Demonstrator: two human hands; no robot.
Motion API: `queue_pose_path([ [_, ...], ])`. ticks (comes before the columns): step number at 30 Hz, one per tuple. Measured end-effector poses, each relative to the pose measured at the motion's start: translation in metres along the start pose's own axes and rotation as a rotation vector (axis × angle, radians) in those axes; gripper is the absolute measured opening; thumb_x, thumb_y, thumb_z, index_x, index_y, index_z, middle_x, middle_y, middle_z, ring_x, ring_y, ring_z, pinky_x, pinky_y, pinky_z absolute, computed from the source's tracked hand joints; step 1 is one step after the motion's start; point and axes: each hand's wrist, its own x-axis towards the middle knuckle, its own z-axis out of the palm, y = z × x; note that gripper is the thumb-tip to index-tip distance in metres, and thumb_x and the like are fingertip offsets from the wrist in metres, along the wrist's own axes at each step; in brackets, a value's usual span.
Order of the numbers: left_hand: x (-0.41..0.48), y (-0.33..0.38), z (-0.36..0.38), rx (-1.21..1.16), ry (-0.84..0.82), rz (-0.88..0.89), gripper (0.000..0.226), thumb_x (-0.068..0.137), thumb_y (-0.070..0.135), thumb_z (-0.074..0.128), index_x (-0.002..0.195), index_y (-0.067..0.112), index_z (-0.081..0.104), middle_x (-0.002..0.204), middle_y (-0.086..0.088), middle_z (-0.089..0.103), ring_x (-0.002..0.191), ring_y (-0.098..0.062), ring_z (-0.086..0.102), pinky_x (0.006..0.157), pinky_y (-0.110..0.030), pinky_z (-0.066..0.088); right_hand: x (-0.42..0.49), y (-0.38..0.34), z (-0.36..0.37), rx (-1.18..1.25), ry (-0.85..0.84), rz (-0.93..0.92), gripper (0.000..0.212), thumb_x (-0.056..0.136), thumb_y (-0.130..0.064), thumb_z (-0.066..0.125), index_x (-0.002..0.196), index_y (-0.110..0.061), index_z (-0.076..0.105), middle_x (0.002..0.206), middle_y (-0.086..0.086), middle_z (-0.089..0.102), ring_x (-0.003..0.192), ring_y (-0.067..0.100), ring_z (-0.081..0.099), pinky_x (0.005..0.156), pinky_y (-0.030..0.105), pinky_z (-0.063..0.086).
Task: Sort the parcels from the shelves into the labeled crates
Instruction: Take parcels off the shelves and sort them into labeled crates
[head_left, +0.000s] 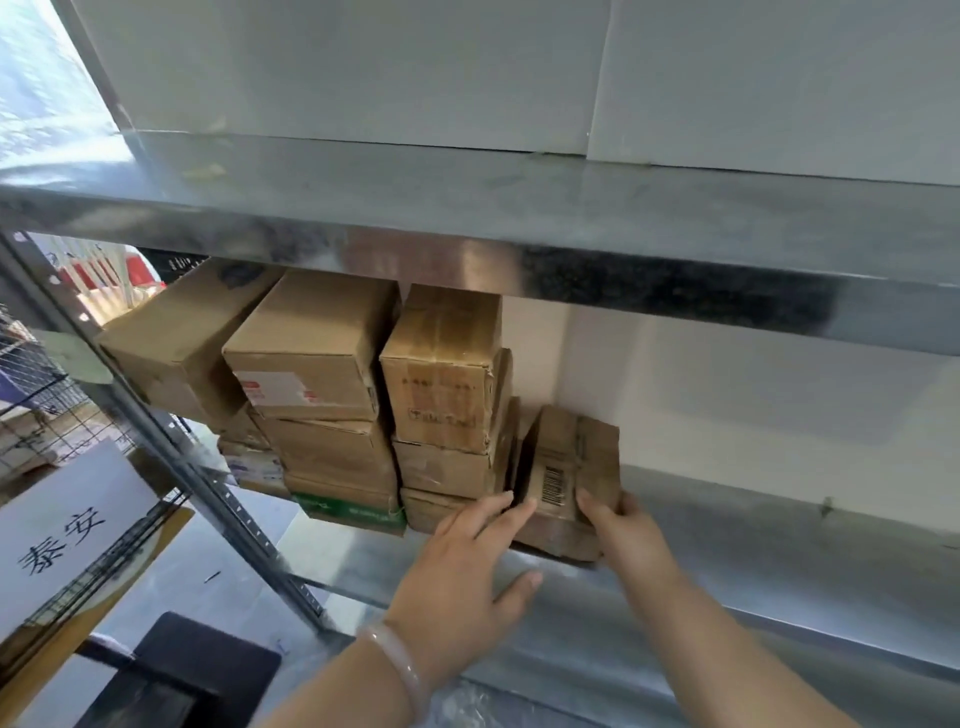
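A small cardboard parcel (569, 478) with a barcode label stands on the metal shelf (753, 561), at the right end of a row of stacked brown parcels (441, 395). My left hand (467, 566) presses its fingers against the parcel's left side, in the gap beside the stack. On the parcel's right side lies my right hand (623, 525), fingers closed on the edge. Both hands clasp it between them. A wire crate (78, 582) with a white paper label (67, 525) stands at the lower left.
The upper metal shelf (467, 228) hangs low over the parcels, with white boxes (363, 67) on it. A slotted upright post (218, 499) runs diagonally at the left. A dark object (182, 670) sits on the floor below. Right of the parcel the shelf is bare.
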Motion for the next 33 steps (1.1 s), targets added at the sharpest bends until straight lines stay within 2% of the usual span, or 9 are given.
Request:
queue_pose_path([
  [3, 0.012, 0.013, 0.009, -0.161, 0.006, -0.035, 0.066, 0.093, 0.053, 0.052, 0.149, 0.05, 0.018, 0.154, 0.023, 0.019, 0.142, -0.002, 0.016, 0.112, -0.015, 0.014, -0.025, 0.001, -0.02, -0.018, 0.025, -0.106, 0.026, 0.091, -0.04, 0.065, 0.113, -0.029, 0.06, 0.107, -0.003, 0.07, 0.099, 0.017, 0.066, 0.091, 0.041, 0.053],
  [8, 0.035, 0.045, 0.018, -0.488, 0.017, -0.194, 0.075, 0.092, 0.047, 0.06, 0.155, 0.033, 0.021, 0.148, 0.011, 0.032, 0.133, -0.005, 0.035, 0.112, -0.025, 0.031, -0.077, -0.01, -0.039, 0.071, 0.051, -0.271, 0.023, 0.088, -0.035, 0.068, 0.107, -0.043, 0.057, 0.09, -0.029, 0.069, 0.081, -0.02, 0.059, 0.059, 0.0, 0.041],
  [10, 0.037, 0.053, 0.017, -0.599, 0.017, -0.214, 0.081, 0.088, 0.053, 0.064, 0.154, 0.035, 0.021, 0.147, 0.014, 0.038, 0.133, -0.005, 0.039, 0.114, -0.029, 0.031, -0.097, -0.013, -0.045, 0.053, 0.066, -0.335, 0.03, 0.089, -0.04, 0.065, 0.112, -0.053, 0.052, 0.098, -0.042, 0.062, 0.094, -0.024, 0.053, 0.071, -0.002, 0.04],
  [13, 0.029, 0.063, 0.013, -0.707, -0.047, -0.254, 0.124, 0.059, 0.077, 0.07, 0.156, 0.037, 0.004, 0.143, 0.015, 0.041, 0.131, -0.004, 0.038, 0.109, -0.025, 0.032, -0.118, -0.009, -0.052, 0.014, 0.166, -0.435, 0.04, 0.092, -0.037, 0.06, 0.128, -0.05, 0.049, 0.126, -0.025, 0.049, 0.12, -0.01, 0.043, 0.102, 0.016, 0.033],
  [18, 0.009, 0.074, 0.002, -0.802, -0.164, -0.244, 0.153, 0.037, 0.08, 0.074, 0.156, 0.03, -0.008, 0.155, 0.007, 0.032, 0.137, -0.008, 0.033, 0.108, -0.024, 0.028, -0.158, -0.001, -0.047, -0.058, 0.247, -0.576, 0.036, 0.096, -0.046, 0.049, 0.131, -0.054, 0.046, 0.143, -0.022, 0.032, 0.132, -0.01, 0.03, 0.106, 0.02, 0.028],
  [23, -0.024, 0.058, -0.008, -0.995, -0.203, -0.143, 0.117, 0.055, 0.059, 0.082, 0.146, 0.061, 0.008, 0.142, 0.018, 0.045, 0.128, -0.007, 0.05, 0.109, -0.038, 0.044, -0.187, 0.001, -0.043, 0.198, 0.351, -0.495, 0.049, 0.097, -0.022, 0.056, 0.127, -0.06, 0.044, 0.132, -0.023, 0.049, 0.119, -0.001, 0.053, 0.087, 0.016, 0.046],
  [27, -0.057, 0.034, -0.014, -1.206, -0.259, -0.109, 0.107, 0.053, 0.059, 0.087, 0.138, 0.064, 0.022, 0.133, 0.011, 0.06, 0.117, -0.01, 0.062, 0.099, -0.041, 0.052, -0.21, 0.005, -0.034, 0.469, -0.043, -0.204, 0.06, 0.082, -0.045, 0.062, 0.137, -0.052, 0.041, 0.13, -0.012, 0.062, 0.119, 0.011, 0.058, 0.105, 0.042, 0.043],
  [29, -0.072, 0.021, -0.019, -1.258, -0.288, -0.079, 0.096, 0.058, 0.056, 0.085, 0.136, 0.059, 0.03, 0.131, 0.014, 0.062, 0.12, -0.012, 0.06, 0.099, -0.042, 0.052, -0.226, 0.007, -0.022, 0.369, -0.152, -0.206, 0.064, 0.074, -0.058, 0.067, 0.134, -0.055, 0.044, 0.123, -0.018, 0.065, 0.114, 0.006, 0.061, 0.101, 0.041, 0.046],
  [33, -0.103, 0.0, -0.036, -1.181, -0.13, -0.151, 0.046, 0.078, 0.041, 0.068, 0.121, 0.053, 0.057, 0.114, 0.019, 0.07, 0.106, -0.004, 0.066, 0.086, -0.027, 0.055, -0.255, 0.009, 0.013, -0.022, 0.074, -0.425, 0.076, 0.064, -0.062, 0.075, 0.132, -0.06, 0.041, 0.131, -0.019, 0.052, 0.116, -0.001, 0.053, 0.096, 0.027, 0.047],
])
